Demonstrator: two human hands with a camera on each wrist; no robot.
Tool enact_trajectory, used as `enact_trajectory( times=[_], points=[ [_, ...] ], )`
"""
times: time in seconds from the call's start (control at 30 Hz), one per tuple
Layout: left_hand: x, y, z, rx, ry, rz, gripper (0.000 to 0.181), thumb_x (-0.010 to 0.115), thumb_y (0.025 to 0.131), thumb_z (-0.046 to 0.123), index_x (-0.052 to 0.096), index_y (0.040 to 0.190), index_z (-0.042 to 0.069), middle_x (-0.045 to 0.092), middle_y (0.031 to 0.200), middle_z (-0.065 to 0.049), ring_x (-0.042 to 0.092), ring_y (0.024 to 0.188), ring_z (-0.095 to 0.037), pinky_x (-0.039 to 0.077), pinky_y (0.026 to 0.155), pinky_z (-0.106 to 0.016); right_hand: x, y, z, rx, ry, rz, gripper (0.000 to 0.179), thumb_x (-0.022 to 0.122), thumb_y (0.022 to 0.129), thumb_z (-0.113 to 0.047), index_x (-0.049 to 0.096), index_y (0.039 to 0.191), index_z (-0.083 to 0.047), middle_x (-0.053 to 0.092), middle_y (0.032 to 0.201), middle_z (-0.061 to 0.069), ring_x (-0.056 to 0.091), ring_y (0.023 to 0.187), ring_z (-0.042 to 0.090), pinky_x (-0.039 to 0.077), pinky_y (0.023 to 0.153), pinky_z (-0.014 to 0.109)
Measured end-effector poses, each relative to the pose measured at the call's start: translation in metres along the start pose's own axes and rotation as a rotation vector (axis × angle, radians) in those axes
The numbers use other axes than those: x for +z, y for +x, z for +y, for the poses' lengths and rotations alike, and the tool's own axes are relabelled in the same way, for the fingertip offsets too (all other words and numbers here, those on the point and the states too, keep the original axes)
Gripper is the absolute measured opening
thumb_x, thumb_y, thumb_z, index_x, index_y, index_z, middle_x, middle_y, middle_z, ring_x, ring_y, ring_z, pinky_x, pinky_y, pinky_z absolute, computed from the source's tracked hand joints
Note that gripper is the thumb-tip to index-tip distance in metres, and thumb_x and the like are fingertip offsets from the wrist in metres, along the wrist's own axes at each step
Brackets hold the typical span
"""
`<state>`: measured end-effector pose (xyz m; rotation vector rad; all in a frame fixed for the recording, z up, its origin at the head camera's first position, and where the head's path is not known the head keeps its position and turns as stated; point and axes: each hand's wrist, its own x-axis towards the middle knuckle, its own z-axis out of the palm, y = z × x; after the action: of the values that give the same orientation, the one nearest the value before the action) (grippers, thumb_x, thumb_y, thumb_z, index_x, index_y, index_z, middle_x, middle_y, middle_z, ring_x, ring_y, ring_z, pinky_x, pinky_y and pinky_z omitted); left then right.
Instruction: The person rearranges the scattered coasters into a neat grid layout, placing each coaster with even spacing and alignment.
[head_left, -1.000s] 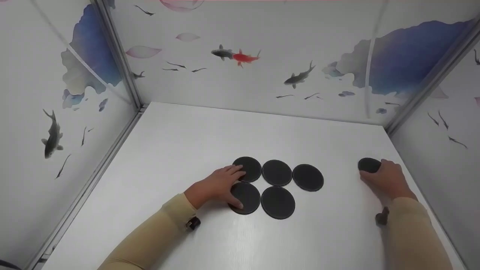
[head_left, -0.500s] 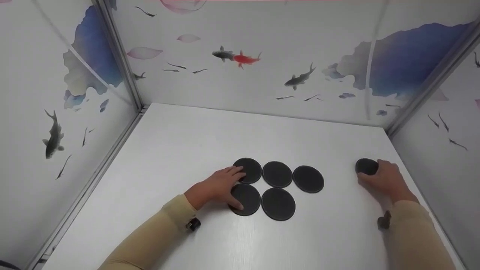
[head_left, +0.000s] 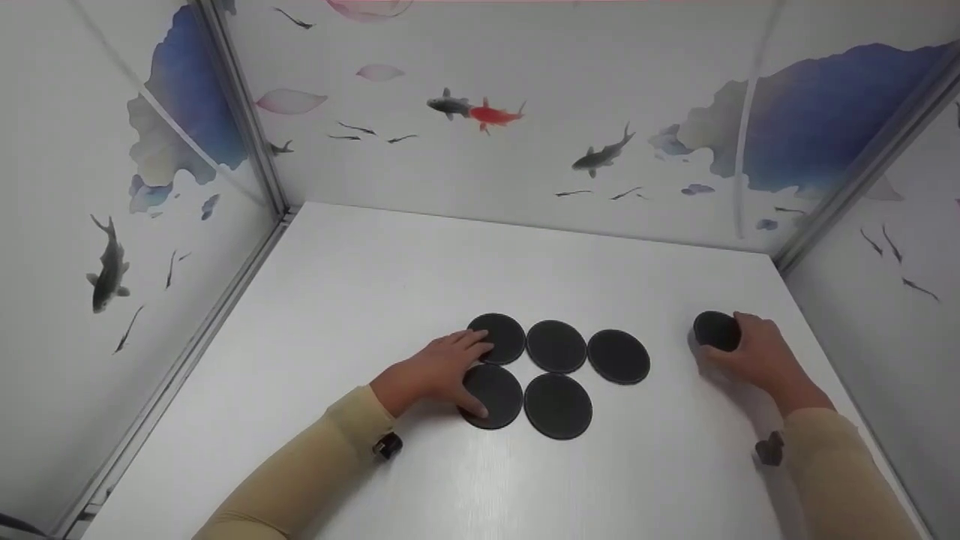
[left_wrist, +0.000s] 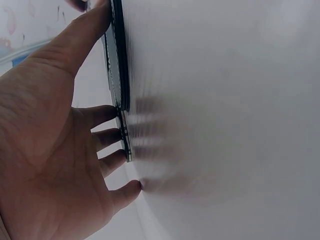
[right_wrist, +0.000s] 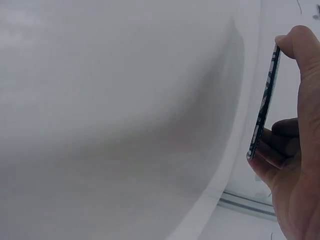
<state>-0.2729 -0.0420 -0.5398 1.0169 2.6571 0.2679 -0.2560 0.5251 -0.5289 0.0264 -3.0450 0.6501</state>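
Note:
Five-finger contact aside, my left hand (head_left: 442,371) lies spread over two black round coasters: its fingertips rest on the far-left coaster (head_left: 504,337), its thumb on the near-left coaster (head_left: 495,401). In the left wrist view the fingertips (left_wrist: 112,114) meet the coasters' edges. My right hand (head_left: 761,356) pinches another black coaster (head_left: 716,331) by its rim, off to the right. The right wrist view shows this coaster (right_wrist: 264,102) edge-on, between thumb and fingers, raised above the table.
Three more flat coasters lie beside the left pair: a far-middle coaster (head_left: 556,346), a far-right coaster (head_left: 618,356) and a near-middle coaster (head_left: 558,406). The white table (head_left: 375,262) is bounded by printed walls (head_left: 375,172) at the back and sides.
My right hand has moved left with its coaster, toward the group. My left hand and the coasters on the table have stayed put.

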Motion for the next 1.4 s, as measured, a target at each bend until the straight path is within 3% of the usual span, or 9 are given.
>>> enact_trajectory(
  times=[0.6,0.93,1.4],
  points=[
    [-0.005,-0.002,0.003,0.008,-0.015,0.009,0.116,0.075,0.070,0.077,0.029,0.160,0.020,0.016,0.169,-0.003,0.014,0.154,-0.027,0.021,0.121,-0.047,0.018,-0.016,-0.042,-0.214,-0.027,0.061,0.087,0.083,0.084,-0.035,0.042,0.141,0.016,0.054,0.129,0.034,0.049,0.117,0.045,0.042,0.097,0.064],
    [-0.004,-0.002,0.002,0.002,-0.002,-0.001,0.117,0.073,0.070,0.078,0.027,0.161,0.020,0.014,0.169,-0.003,0.013,0.154,-0.026,0.020,0.122,-0.047,0.029,-0.029,-0.066,-0.254,-0.053,0.020,0.092,0.082,0.083,-0.037,0.037,0.148,0.010,0.047,0.142,0.030,0.043,0.127,0.042,0.040,0.103,0.061],
    [-0.007,-0.004,0.004,0.006,-0.016,0.001,0.117,0.074,0.070,0.077,0.029,0.160,0.019,0.016,0.169,-0.004,0.014,0.154,-0.027,0.020,0.122,-0.046,0.045,-0.054,-0.105,-0.330,-0.051,-0.024,0.097,0.082,0.081,-0.049,0.038,0.151,0.002,0.049,0.142,0.018,0.046,0.126,0.031,0.047,0.099,0.053]
  ],
)
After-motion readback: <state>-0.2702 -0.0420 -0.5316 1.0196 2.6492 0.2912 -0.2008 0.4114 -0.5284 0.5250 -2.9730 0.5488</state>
